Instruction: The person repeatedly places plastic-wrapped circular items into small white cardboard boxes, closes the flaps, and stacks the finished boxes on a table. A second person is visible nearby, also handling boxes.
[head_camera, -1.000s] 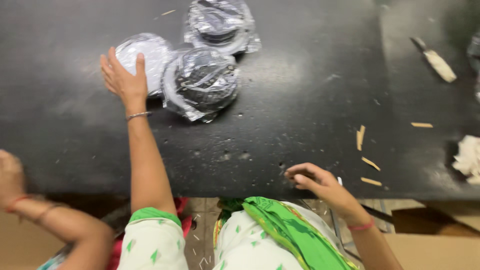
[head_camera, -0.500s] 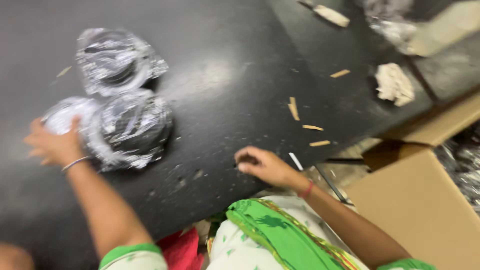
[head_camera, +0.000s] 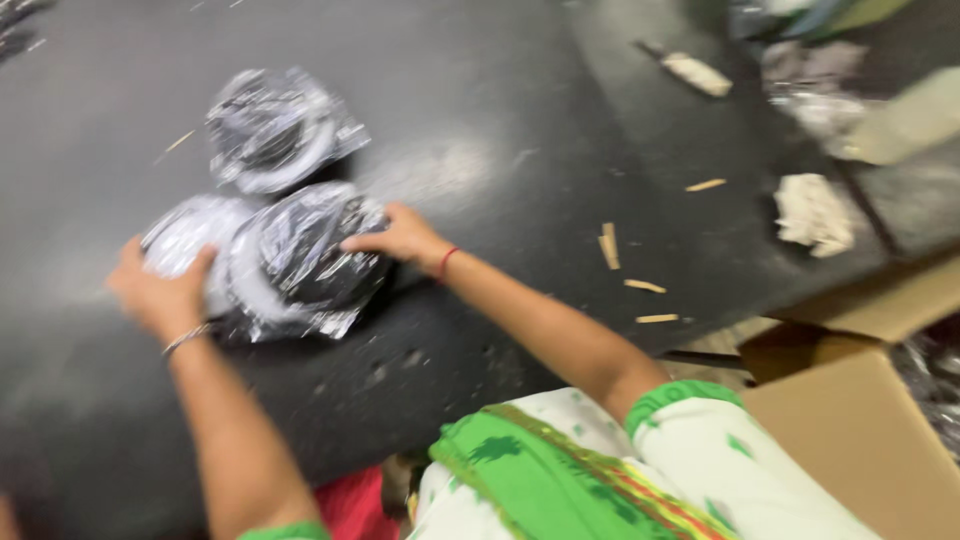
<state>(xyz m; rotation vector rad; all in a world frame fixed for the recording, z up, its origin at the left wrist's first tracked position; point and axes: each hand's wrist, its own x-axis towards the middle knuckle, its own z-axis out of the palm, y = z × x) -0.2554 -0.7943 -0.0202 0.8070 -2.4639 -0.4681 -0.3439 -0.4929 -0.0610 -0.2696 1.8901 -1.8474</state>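
Observation:
Three round black items wrapped in clear shiny plastic lie on a black table (head_camera: 520, 120). My left hand (head_camera: 160, 290) rests on the leftmost wrapped bundle (head_camera: 185, 232), fingers spread over its near edge. My right hand (head_camera: 400, 238) touches the right side of the nearest wrapped bundle (head_camera: 305, 255), which overlaps the left one. The third wrapped bundle (head_camera: 270, 128) lies just beyond them, untouched. The picture is blurred by motion, so the grip of either hand is unclear.
Small wooden sticks (head_camera: 640, 285) lie scattered on the table to the right. A crumpled pale wad (head_camera: 812, 212) and a pale-handled tool (head_camera: 695, 72) sit farther right. An open cardboard box (head_camera: 860, 420) stands at the lower right, below the table's edge.
My right hand has left the table's near edge and reached left to the nearest bundle. The view has swung to the right, and the left hand stays on the left bundle.

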